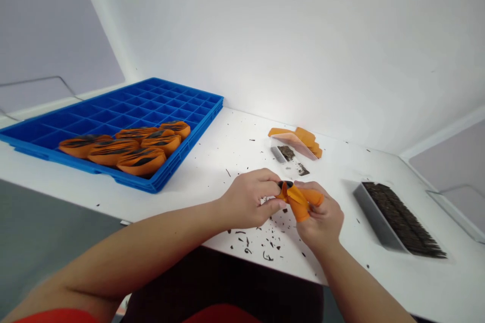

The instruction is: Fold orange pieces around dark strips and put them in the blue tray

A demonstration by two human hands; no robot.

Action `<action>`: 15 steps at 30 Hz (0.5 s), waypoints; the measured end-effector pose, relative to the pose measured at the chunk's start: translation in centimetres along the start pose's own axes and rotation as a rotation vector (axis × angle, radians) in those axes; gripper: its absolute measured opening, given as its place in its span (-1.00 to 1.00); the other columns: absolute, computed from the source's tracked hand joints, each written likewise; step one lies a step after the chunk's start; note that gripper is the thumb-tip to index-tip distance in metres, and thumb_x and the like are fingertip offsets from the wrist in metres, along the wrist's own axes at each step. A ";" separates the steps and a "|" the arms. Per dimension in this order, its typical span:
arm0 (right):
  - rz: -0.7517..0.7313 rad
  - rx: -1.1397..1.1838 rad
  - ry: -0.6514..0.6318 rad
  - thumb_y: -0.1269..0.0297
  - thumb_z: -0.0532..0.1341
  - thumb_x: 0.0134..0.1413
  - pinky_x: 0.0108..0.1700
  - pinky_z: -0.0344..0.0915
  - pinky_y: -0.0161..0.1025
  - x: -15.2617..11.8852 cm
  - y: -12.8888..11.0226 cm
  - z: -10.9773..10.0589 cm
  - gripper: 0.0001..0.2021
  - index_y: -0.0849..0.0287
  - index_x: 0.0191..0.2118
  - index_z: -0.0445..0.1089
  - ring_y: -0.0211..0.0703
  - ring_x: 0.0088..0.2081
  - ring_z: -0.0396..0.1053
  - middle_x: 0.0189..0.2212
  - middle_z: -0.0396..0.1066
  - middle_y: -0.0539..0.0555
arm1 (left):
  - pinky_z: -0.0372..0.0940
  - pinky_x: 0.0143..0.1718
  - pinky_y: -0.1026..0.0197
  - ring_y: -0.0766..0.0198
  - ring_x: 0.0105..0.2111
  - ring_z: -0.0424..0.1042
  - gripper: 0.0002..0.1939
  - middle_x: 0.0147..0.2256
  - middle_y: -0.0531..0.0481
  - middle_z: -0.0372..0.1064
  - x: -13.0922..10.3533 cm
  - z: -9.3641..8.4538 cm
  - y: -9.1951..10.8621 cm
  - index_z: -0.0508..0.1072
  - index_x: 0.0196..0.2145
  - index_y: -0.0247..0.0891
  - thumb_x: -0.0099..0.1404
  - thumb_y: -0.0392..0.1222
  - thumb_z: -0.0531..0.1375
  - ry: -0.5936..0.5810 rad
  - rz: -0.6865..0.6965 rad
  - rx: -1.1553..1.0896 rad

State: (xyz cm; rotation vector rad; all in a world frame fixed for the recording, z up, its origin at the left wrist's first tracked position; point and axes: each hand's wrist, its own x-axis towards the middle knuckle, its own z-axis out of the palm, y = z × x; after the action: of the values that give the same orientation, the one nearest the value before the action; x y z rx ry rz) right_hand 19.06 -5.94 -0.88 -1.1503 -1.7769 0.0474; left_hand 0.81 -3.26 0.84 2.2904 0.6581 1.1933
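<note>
Head view: part-filled blue tray [189, 143], orange piece [297, 201] unfinished

On the left, the tray holds several orange bundles [113, 153] grouped at its near side; many cells [121, 107] beyond look unfilled, so the work seems at an early stage. Next, the left forearm [178, 232] slants up from the lower left, and the left hand [252, 199] pinches one edge of the piece between thumb and fingers. The piece sits between both hands, above the white table [212, 161] near its front edge, folded, with a dark opening on top. Dark scraps [285, 210] litter the surface below. Behind the hands are a small tin [279, 154] of brown crumbs [286, 151] and orange sheets [307, 139]. The right hand [326, 217], its forearm angled from the lower right, curls around the piece; some fingertips are hidden. Far right, a box [379, 219] holds dark strips [401, 219], apparently plenty.
</note>
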 end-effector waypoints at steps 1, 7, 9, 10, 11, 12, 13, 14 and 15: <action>0.007 0.028 -0.015 0.29 0.22 0.00 -0.39 0.38 -0.19 0.0 -0.1 0.0 -0.91 0.05 -0.31 0.43 -0.14 -0.37 0.41 -0.35 0.43 0.02 | 0.28 -0.24 0.20 0.23 -0.27 0.37 -0.85 -0.27 -0.10 0.40 0.0 -0.1 0.0 0.39 -0.42 -0.27 0.24 -0.17 0.11 -0.027 -0.022 -0.016; 0.100 0.274 -0.095 0.29 0.21 0.03 -0.24 0.38 -0.14 0.2 -0.1 -0.1 -0.81 0.10 -0.18 0.37 -0.12 -0.25 0.38 -0.24 0.37 0.08 | 0.14 -0.43 0.24 0.30 -0.47 0.25 -0.79 -0.48 0.01 0.27 0.3 -0.7 -0.2 0.30 -0.44 -0.26 0.30 -0.16 -0.01 -0.082 -0.161 0.112; 0.103 0.268 -0.030 0.28 0.22 0.02 -0.11 0.35 -0.04 0.2 0.5 -0.3 -0.73 0.11 -0.10 0.33 -0.05 -0.14 0.35 -0.16 0.35 0.13 | 0.11 -0.44 0.23 0.30 -0.47 0.23 -0.81 -0.47 0.01 0.27 0.5 -1.0 -0.5 0.28 -0.45 -0.26 0.28 -0.18 -0.01 -0.089 -0.216 0.232; 0.118 0.250 0.010 0.26 0.23 0.02 -0.07 0.33 -0.01 0.3 0.8 -0.5 -0.71 0.12 -0.09 0.32 -0.04 -0.11 0.34 -0.14 0.34 0.14 | 0.11 -0.44 0.23 0.29 -0.47 0.24 -0.82 -0.46 0.01 0.28 0.7 -1.1 -0.7 0.27 -0.44 -0.25 0.28 -0.19 -0.02 -0.099 -0.253 0.299; 0.141 0.222 0.048 0.24 0.23 0.02 -0.05 0.32 0.01 0.5 1.1 -0.6 -0.71 0.13 -0.09 0.33 -0.03 -0.11 0.34 -0.14 0.35 0.15 | 0.11 -0.44 0.22 0.29 -0.46 0.24 -0.83 -0.45 0.00 0.28 0.8 -1.2 -1.0 0.26 -0.43 -0.25 0.28 -0.21 -0.03 -0.115 -0.289 0.358; 0.172 0.185 0.080 0.21 0.23 0.03 -0.04 0.31 0.01 0.7 1.5 -0.8 -0.72 0.13 -0.11 0.34 -0.04 -0.11 0.35 -0.15 0.36 0.15 | 0.12 -0.43 0.22 0.28 -0.44 0.26 -0.85 -0.43 0.00 0.29 0.9 -1.4 -1.2 0.27 -0.42 -0.25 0.28 -0.23 -0.04 -0.134 -0.320 0.409; 0.210 0.143 0.100 0.18 0.22 0.04 -0.06 0.32 0.00 1.1 1.8 -1.1 -0.73 0.13 -0.13 0.34 -0.04 -0.14 0.36 -0.17 0.38 0.14 | 0.13 -0.42 0.21 0.26 -0.41 0.28 -0.85 -0.40 -0.01 0.31 1.0 -1.5 -1.4 0.27 -0.39 -0.25 0.28 -0.25 -0.05 -0.154 -0.345 0.450; 0.249 0.095 0.101 0.13 0.21 0.04 -0.09 0.34 -0.02 1.6 2.2 -1.3 -0.73 0.14 -0.15 0.35 -0.05 -0.18 0.38 -0.21 0.39 0.13 | 0.14 -0.40 0.21 0.25 -0.39 0.29 -0.85 -0.37 -0.02 0.32 1.1 -1.6 -1.7 0.28 -0.37 -0.25 0.28 -0.27 -0.06 -0.173 -0.364 0.485; 0.286 0.042 0.082 0.08 0.20 0.04 -0.14 0.35 -0.03 2.3 2.6 -1.5 -0.72 0.13 -0.18 0.37 -0.06 -0.22 0.39 -0.24 0.41 0.12 | 0.16 -0.39 0.20 0.24 -0.37 0.30 -0.85 -0.35 -0.03 0.33 1.1 -1.7 -1.9 0.28 -0.35 -0.25 0.28 -0.28 -0.06 -0.192 -0.379 0.516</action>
State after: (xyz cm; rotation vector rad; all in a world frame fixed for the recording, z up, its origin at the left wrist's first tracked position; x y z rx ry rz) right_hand 21.80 -3.54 0.21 -1.3487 -1.5221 0.2036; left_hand -0.39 -0.82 1.23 2.4768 1.3767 0.6674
